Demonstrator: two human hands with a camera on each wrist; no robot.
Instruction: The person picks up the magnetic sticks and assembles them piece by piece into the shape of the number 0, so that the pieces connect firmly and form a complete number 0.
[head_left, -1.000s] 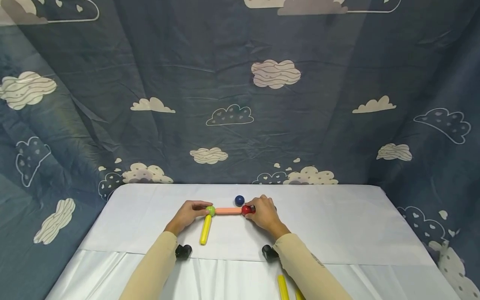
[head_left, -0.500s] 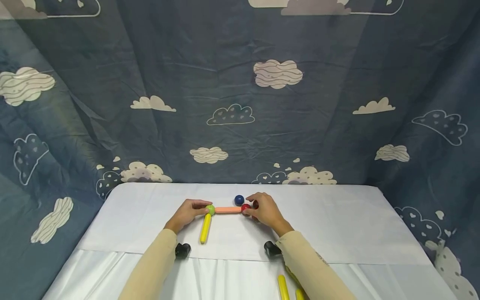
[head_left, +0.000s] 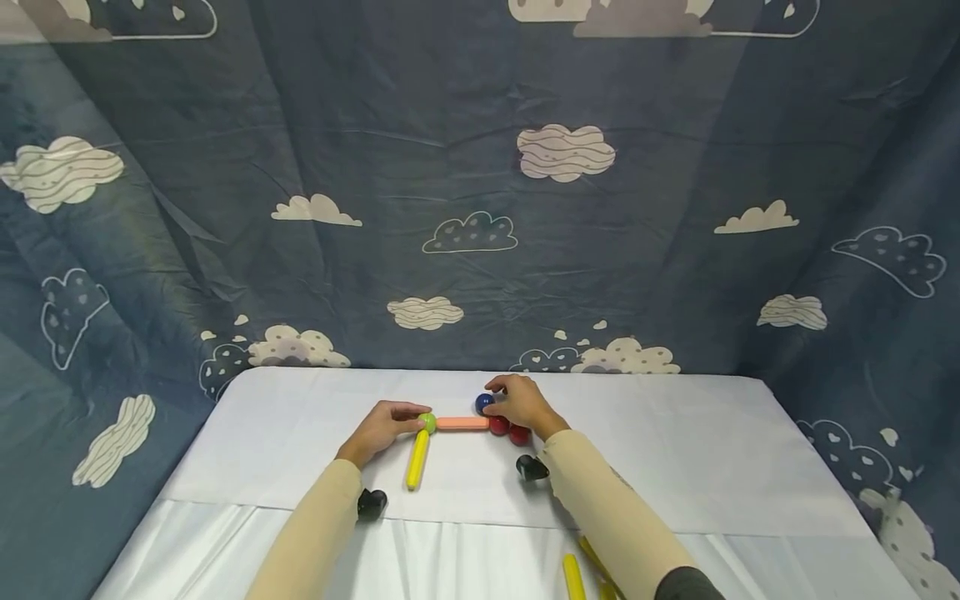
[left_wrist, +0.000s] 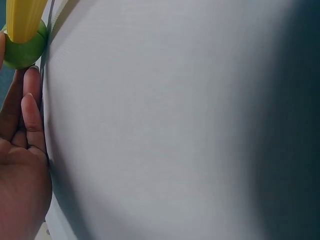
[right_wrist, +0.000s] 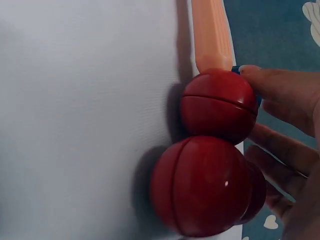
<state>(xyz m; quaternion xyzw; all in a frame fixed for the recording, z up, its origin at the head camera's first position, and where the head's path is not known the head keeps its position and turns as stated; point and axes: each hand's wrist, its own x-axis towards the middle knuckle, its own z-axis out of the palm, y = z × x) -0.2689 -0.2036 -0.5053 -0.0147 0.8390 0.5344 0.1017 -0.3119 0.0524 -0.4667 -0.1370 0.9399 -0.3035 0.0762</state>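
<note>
Touching green ball [head_left: 428, 422] and blue ball [head_left: 482, 402], left and right hands [head_left: 379, 430] [head_left: 523, 403] respectively.

Fingers [left_wrist: 12, 107] pinch a green ball [left_wrist: 22, 55] with a yellow stick [left_wrist: 24, 20] against it.

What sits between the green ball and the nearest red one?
An orange stick, spanning from the green ball to the red ball; the head view shows it.

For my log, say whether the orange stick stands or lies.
Lying: the orange stick runs sideways from the green ball to a red ball.
</note>
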